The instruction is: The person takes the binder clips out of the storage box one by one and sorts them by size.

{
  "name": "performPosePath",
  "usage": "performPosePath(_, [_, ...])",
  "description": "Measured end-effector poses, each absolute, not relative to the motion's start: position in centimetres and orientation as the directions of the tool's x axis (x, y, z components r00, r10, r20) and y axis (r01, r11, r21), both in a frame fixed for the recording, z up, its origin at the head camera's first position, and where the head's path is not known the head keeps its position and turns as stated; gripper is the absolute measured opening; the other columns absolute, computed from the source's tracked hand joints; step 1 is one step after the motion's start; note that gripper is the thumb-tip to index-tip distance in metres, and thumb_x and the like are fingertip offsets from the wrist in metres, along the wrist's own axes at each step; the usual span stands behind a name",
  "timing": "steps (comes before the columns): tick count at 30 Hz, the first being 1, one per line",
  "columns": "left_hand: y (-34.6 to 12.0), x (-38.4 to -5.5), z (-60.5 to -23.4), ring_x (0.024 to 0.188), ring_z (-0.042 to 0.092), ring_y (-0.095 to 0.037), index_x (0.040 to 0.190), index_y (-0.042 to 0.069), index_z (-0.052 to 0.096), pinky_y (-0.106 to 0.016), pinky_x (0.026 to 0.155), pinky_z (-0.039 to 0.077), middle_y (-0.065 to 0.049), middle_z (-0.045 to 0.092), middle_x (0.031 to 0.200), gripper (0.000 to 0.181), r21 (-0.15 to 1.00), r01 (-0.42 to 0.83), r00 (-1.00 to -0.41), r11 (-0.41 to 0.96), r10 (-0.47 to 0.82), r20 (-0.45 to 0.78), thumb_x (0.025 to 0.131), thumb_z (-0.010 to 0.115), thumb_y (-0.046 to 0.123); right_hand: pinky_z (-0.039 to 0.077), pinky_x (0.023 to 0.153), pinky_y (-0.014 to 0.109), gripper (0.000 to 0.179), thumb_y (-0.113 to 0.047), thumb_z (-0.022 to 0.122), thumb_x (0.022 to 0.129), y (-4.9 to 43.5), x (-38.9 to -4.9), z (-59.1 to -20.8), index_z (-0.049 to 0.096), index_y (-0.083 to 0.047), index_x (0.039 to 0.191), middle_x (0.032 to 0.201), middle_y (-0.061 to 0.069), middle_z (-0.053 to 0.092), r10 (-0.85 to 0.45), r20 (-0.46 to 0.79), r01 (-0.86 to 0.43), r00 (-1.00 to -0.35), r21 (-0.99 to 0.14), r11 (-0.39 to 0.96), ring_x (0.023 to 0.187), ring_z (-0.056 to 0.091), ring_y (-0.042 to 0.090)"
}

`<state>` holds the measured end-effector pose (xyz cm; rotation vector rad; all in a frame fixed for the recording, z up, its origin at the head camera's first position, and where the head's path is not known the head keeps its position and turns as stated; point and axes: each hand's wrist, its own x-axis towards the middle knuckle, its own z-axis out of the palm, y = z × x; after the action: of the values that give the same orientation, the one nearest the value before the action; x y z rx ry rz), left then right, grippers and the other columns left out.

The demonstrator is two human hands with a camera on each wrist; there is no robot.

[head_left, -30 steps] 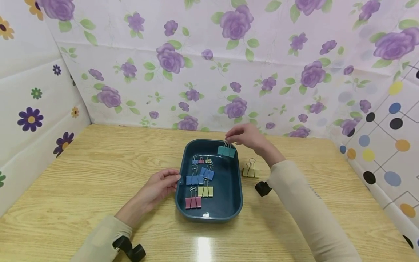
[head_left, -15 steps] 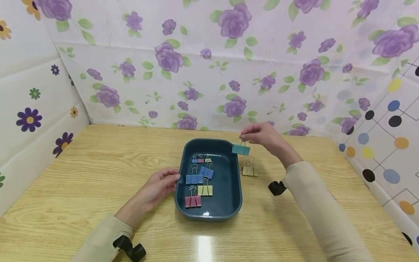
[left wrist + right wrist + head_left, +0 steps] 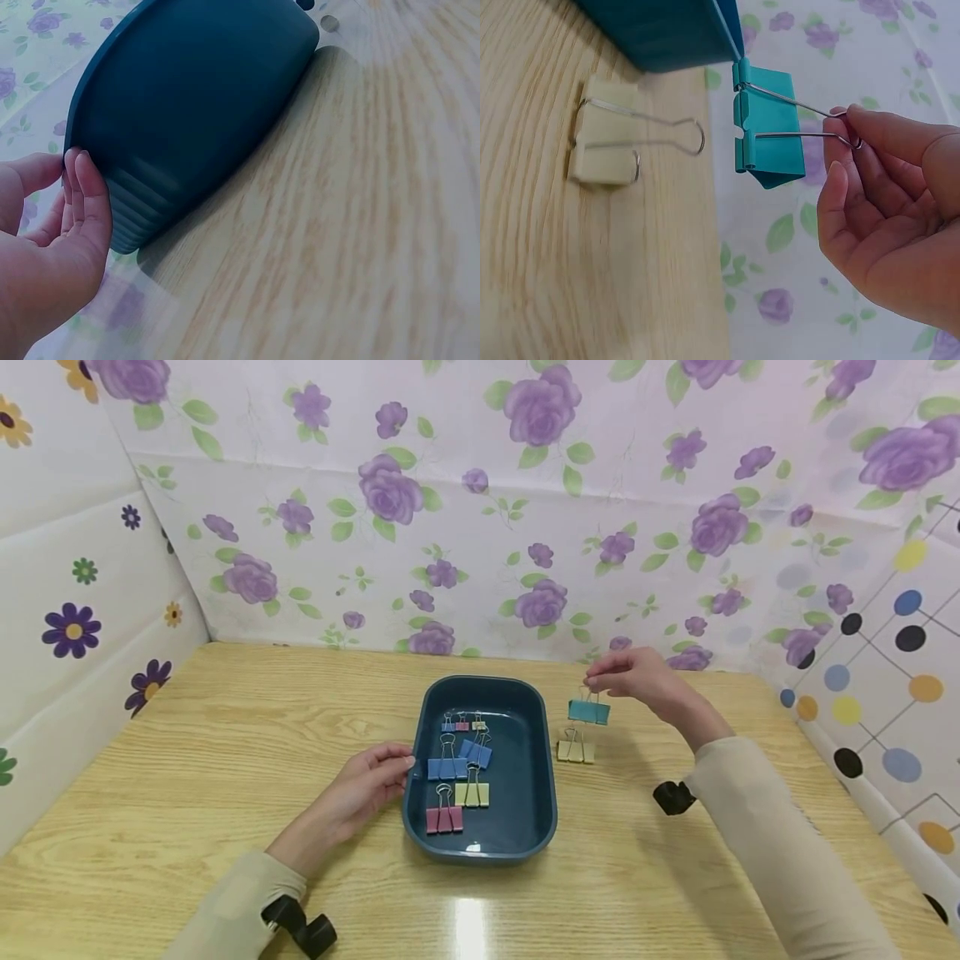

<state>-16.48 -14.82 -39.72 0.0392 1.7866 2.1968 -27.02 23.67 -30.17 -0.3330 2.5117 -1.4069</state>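
Observation:
My right hand (image 3: 637, 678) pinches a teal binder clip (image 3: 588, 712) by its wire handles, to the right of a dark blue tray (image 3: 543, 777). In the right wrist view the teal clip (image 3: 769, 124) hangs from thumb and fingers, its handles together. A large pale yellow binder clip (image 3: 576, 752) stands on the table just below it, beside the tray. My left hand (image 3: 367, 785) holds the tray's left rim; in the left wrist view thumb and fingertips meet at the edge of the tray (image 3: 187, 90).
Inside the tray lie a pink clip (image 3: 445, 819), a yellow clip (image 3: 472, 795), two blue clips, including one blue clip (image 3: 447, 768) at the left, and three small clips near the back. A flowered cloth (image 3: 480, 543) rises behind the wooden table (image 3: 315, 710).
My right hand has carried the teal clip out from over the tray's back right corner, rightward, to above the yellow clip. The left hand stays at the rim.

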Motion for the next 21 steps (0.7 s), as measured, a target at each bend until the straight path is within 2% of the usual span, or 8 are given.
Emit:
performPosePath(12, [-14.8, -16.5, -39.8, 0.079, 0.056, -0.013, 0.119, -0.011, 0.047, -0.026, 0.076, 0.05, -0.004, 0.06, 0.092, 0.028, 0.96, -0.217, -0.953, -0.179, 0.252, -0.168, 0.097, 0.054, 0.006, 0.043, 0.097, 0.049, 0.031, -0.018, 0.064, 0.095, 26.9, -26.0, -31.5, 0.062, 0.005, 0.115, 0.116, 0.016, 0.064, -0.3, -0.151, -0.042, -0.942, -0.833, 0.552, 0.103, 0.061, 0.023])
performPosePath(21, [-14.7, -16.5, -39.8, 0.079, 0.056, -0.012, 0.119, -0.013, 0.046, -0.025, 0.075, 0.05, -0.003, 0.059, 0.091, 0.029, 0.961, -0.216, -0.953, -0.172, 0.249, -0.17, 0.097, 0.054, 0.006, 0.046, 0.095, 0.045, 0.031, -0.02, 0.066, 0.093, 28.7, -25.4, -33.1, 0.064, 0.004, 0.112, 0.11, 0.013, 0.066, -0.295, -0.195, -0.011, -0.935, -0.818, 0.576, 0.1, 0.062, 0.021])
